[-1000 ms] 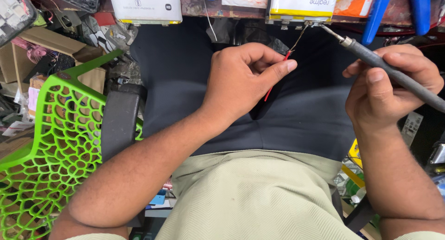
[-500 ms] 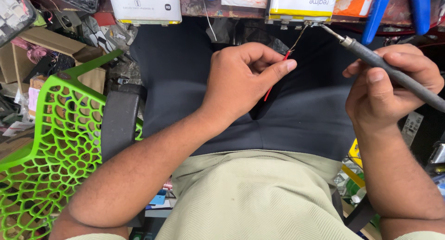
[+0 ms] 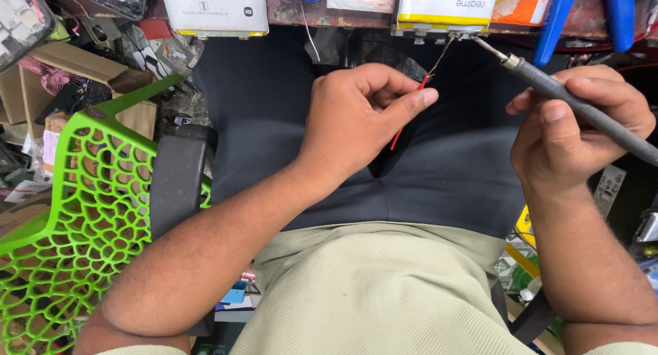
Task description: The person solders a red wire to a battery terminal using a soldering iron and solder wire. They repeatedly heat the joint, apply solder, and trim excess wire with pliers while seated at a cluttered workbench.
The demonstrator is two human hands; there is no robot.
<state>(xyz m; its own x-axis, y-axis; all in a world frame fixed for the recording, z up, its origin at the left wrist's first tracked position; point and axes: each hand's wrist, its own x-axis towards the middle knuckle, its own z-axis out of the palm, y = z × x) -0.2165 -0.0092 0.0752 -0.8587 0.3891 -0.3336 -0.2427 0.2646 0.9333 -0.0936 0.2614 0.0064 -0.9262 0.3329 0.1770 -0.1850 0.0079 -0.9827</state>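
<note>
Left hand fingers pinch the red wire; right hand fingers grip the soldering iron, tip at the bench edge; open lap below.

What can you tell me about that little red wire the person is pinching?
The red wire is thin, with red plastic-looking coating and a bare metal end. The left hand pinches it between thumb and forefinger. It slants upward, its stripped end reaching the edge of the flat yellow-edged battery at the bench, right by the soldering iron tip. Its lower end hangs loose below the fingers, over the dark trousers.
</note>
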